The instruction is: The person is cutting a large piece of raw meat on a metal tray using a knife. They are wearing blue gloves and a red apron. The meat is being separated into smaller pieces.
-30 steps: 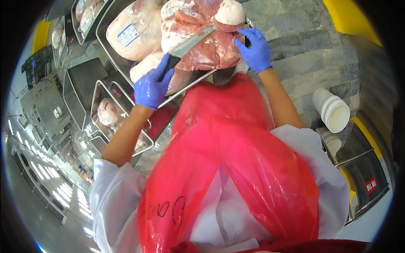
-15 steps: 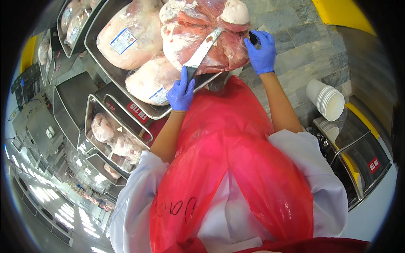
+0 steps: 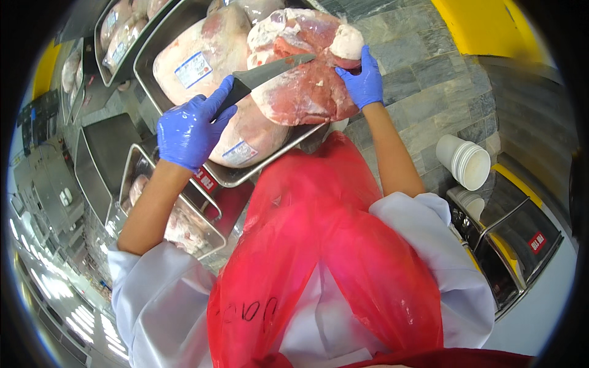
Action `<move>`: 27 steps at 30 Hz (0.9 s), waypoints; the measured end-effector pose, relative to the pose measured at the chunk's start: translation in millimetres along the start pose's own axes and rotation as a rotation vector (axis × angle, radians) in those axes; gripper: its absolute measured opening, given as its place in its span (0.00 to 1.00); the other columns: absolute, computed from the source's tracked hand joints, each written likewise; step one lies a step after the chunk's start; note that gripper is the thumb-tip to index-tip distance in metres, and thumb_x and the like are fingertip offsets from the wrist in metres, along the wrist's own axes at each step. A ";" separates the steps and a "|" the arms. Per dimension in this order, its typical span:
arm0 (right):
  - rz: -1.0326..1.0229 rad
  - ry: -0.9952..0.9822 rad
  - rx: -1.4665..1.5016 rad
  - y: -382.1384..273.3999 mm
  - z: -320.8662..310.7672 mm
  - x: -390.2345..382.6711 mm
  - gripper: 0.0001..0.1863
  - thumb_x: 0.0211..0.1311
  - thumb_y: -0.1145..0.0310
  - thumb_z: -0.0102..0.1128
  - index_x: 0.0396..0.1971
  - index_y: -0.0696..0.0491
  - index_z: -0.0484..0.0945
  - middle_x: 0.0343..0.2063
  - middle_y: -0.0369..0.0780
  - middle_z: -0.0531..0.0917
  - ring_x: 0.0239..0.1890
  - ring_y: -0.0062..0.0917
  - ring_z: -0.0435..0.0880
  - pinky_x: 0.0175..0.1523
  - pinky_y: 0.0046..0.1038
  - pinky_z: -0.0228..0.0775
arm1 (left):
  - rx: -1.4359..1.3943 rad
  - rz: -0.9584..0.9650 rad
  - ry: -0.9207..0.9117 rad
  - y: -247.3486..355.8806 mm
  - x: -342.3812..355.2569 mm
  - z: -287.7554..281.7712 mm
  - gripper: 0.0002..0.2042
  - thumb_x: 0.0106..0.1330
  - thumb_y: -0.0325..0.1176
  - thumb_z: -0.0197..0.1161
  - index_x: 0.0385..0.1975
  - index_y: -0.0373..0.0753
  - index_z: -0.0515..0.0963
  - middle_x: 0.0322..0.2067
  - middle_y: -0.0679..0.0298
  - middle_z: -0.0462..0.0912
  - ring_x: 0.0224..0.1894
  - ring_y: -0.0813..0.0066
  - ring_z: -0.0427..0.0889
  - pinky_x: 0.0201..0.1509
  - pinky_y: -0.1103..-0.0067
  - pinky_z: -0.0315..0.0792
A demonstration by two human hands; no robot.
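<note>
Right side: nested white buckets (image 3: 471, 165), rims angled toward lower right, just beside a dark, glossy metal bin (image 3: 518, 230) bearing a red label (image 3: 537, 243); grey stone-look tiles (image 3: 423, 55) spread above, with a yellow panel (image 3: 491, 30) at the upper edge. Upper left, a steel tray (image 3: 105, 78) of pale, glossy meat cuts (image 3: 119, 34); below it a grey metal container (image 3: 109, 147), then a smaller tray (image 3: 222, 239) holding pale meat pieces (image 3: 184, 230). Lower left rim: bright strip lights (image 3: 83, 319), bent and blurred.

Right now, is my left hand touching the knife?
Touching: the head view shows your left hand gripping the knife by its black handle.
</note>
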State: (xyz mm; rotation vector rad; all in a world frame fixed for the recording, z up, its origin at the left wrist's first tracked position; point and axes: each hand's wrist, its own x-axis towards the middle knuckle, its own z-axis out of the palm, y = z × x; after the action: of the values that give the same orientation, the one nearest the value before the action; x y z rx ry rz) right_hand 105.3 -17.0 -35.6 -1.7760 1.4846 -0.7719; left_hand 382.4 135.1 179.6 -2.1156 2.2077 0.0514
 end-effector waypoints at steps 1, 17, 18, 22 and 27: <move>-0.009 0.007 -0.002 1.0 2.9 1.3 0.44 0.49 0.60 0.77 0.63 0.63 0.65 0.52 0.50 0.78 0.52 0.35 0.80 0.56 0.33 0.74 | 0.022 0.011 -0.017 -2.7 6.5 -10.8 0.23 0.62 0.48 0.65 0.59 0.63 0.75 0.22 0.60 0.80 0.23 0.60 0.81 0.26 0.67 0.75; 0.301 0.262 0.402 8.3 5.3 -32.6 0.14 0.54 0.72 0.72 0.40 0.60 0.85 0.36 0.43 0.88 0.36 0.23 0.87 0.45 0.25 0.78 | 0.455 0.580 -0.062 44.7 117.6 -60.3 0.23 0.65 0.38 0.58 0.63 0.49 0.72 0.19 0.62 0.74 0.18 0.69 0.78 0.21 0.71 0.71; 0.298 0.272 0.384 8.4 7.0 -32.1 0.14 0.54 0.72 0.72 0.40 0.60 0.85 0.35 0.43 0.88 0.36 0.23 0.87 0.44 0.25 0.78 | 0.487 0.591 -0.070 53.6 117.7 -62.0 0.24 0.65 0.36 0.58 0.63 0.47 0.71 0.19 0.62 0.73 0.18 0.69 0.77 0.20 0.71 0.71; 0.286 0.301 0.415 9.2 9.3 -32.0 0.13 0.53 0.73 0.72 0.39 0.59 0.85 0.33 0.41 0.88 0.34 0.23 0.87 0.42 0.24 0.78 | 0.552 0.645 -0.131 81.0 119.7 -64.4 0.26 0.60 0.27 0.56 0.62 0.39 0.71 0.18 0.64 0.70 0.16 0.73 0.75 0.17 0.74 0.68; 0.180 0.410 0.443 24.7 21.4 -40.2 0.10 0.51 0.76 0.73 0.35 0.58 0.86 0.30 0.40 0.87 0.31 0.22 0.86 0.39 0.25 0.78 | 0.632 0.672 -0.181 100.1 135.1 -60.2 0.26 0.61 0.28 0.57 0.63 0.39 0.71 0.17 0.65 0.68 0.16 0.74 0.74 0.17 0.75 0.66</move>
State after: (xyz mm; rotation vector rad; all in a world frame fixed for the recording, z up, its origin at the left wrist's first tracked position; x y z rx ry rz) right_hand 101.3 22.6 -68.6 -1.1830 1.5489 -1.3094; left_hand 274.6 0.0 225.0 -0.9759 2.2993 -0.3468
